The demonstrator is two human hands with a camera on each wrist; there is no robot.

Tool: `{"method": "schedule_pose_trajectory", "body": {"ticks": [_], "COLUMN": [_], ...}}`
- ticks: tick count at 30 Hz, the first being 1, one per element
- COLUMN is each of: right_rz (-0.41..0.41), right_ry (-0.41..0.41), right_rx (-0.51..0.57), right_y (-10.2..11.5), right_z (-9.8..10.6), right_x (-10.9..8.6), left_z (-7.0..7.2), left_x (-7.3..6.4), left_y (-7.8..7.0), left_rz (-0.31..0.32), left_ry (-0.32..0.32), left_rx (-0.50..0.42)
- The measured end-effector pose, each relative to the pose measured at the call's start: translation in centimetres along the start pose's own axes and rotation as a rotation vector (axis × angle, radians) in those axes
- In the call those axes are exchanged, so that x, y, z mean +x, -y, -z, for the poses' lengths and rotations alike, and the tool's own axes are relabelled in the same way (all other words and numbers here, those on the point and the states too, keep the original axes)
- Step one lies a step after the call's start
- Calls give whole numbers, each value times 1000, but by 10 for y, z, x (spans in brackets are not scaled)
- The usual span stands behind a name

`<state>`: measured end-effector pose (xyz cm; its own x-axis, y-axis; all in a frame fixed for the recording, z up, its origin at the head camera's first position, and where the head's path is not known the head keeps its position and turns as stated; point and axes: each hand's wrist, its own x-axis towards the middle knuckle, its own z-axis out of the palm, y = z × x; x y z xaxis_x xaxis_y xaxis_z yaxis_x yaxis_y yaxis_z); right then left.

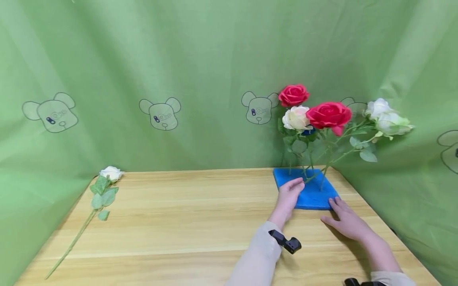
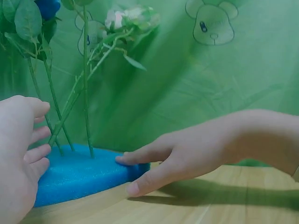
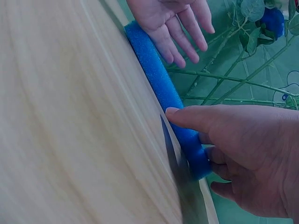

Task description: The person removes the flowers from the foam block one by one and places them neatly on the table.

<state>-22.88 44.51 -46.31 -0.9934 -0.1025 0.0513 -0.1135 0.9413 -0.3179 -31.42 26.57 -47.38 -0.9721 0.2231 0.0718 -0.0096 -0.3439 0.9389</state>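
Observation:
A blue foam block [image 1: 313, 200] lies at the table's right rear, with several rose stems [image 2: 87, 107] stuck upright or slanting in it. Two red roses [image 1: 329, 115], a cream rose [image 1: 296, 118], white roses [image 1: 393, 124] leaning right, and a blue rose [image 3: 272, 22] top these stems. My left hand [image 1: 288, 200] is at the block's left side, its fingers loosely extended near the stem bases and gripping nothing. At the front right corner, my right hand [image 1: 347, 222] touches the foam with its fingertips, thumb spread along the front edge.
On the left of the wooden table [image 1: 171, 222] lies a white rose [image 1: 111, 173] with a long leafy stem. A green curtain [image 1: 207, 59] printed with bear heads encloses the back and sides, close behind the foam block.

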Motion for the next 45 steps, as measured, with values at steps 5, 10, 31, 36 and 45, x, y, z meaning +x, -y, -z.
{"method": "schedule_pose_trajectory", "body": {"ticks": [5,10,31,36,45], "right_rz": [-1,-5,10,10,2], "right_ry": [1,-3,-25,-34,-26], "right_rx": [-3,2,-8,-6,-15], "right_y": [1,4,5,6,5], "right_z": [0,2,0,0,4], "right_x": [-2,-4,-5,-6,-8], "left_z": [-1,-6,-25,-30,-48], "left_x": [2,4,22,27,33], "left_y": [0,0,3,7,10], "left_rz": [-16,-38,-81,-126,-219], "left_ry": [-6,-19,239,266,173], "left_rx": [34,56,574,712,911]}}
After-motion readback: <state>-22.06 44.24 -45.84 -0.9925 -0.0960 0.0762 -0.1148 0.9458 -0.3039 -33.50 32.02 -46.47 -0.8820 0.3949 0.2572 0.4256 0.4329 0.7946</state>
